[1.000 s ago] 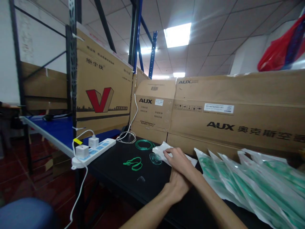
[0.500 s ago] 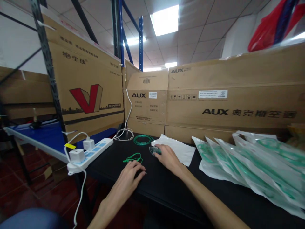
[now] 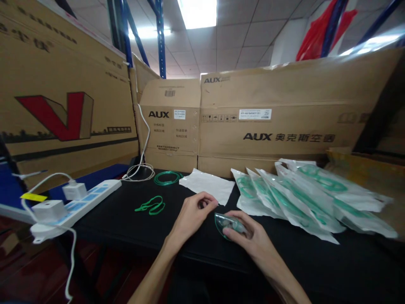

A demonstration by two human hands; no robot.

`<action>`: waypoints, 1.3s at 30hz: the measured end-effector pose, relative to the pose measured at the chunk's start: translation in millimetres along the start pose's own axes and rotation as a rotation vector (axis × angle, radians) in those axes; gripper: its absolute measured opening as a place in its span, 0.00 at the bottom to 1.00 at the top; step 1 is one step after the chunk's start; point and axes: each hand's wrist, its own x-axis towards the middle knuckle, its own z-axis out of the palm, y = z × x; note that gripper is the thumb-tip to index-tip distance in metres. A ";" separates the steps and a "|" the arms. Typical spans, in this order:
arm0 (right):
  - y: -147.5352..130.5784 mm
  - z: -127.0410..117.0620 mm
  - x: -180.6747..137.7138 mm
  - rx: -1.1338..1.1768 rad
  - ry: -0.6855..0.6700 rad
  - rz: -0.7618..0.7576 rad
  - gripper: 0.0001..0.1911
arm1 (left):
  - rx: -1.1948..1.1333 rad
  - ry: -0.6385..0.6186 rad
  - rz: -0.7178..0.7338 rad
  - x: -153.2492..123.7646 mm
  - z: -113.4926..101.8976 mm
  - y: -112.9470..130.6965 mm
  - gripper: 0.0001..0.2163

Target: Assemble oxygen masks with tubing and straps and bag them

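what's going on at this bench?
A person's right hand holds a clear, green-rimmed piece above the black table. The left hand is close by, fingertips together; whether they pinch anything is unclear. Beyond lie a green strap, coiled green tubing and a white sheet; bagged green items lie to the right.

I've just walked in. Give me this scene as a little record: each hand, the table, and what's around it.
Right hand: holds a clear cup-shaped piece
Left hand: thumb and fingers drawn together nearby; too small to tell if they hold anything
Black tabletop: green strap, coiled green tube, white sheet
Picture right: overlapping packets with green contents
Picture left: white power strip
Behind: cardboard panels marked AUX
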 end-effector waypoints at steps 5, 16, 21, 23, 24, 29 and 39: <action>5.1 5.0 0.9 -0.150 0.068 -0.007 0.17 | -0.128 -0.061 -0.073 -1.7 15.4 -12.0 0.09; 5.7 4.1 -0.6 -0.154 0.205 -0.053 0.17 | 0.022 -0.254 0.084 -3.6 12.2 -8.8 0.12; 1.5 3.8 -1.5 -0.090 0.190 -0.058 0.15 | -0.090 -0.374 0.013 -0.8 1.6 -13.8 0.14; 1.0 3.6 -2.4 -0.072 0.185 -0.056 0.15 | -0.147 -0.401 -0.040 -0.9 0.5 -13.0 0.14; 0.9 3.4 -2.9 -0.062 0.184 -0.056 0.15 | -0.169 -0.407 -0.056 -1.0 0.3 -12.3 0.14; -0.2 3.8 -4.8 -0.048 0.173 -0.053 0.13 | -0.222 -0.414 -0.069 -0.7 -1.2 -9.9 0.12; -1.3 4.4 -6.3 -0.062 0.173 -0.037 0.14 | -0.345 -0.399 -0.112 -1.5 -2.1 -12.3 0.13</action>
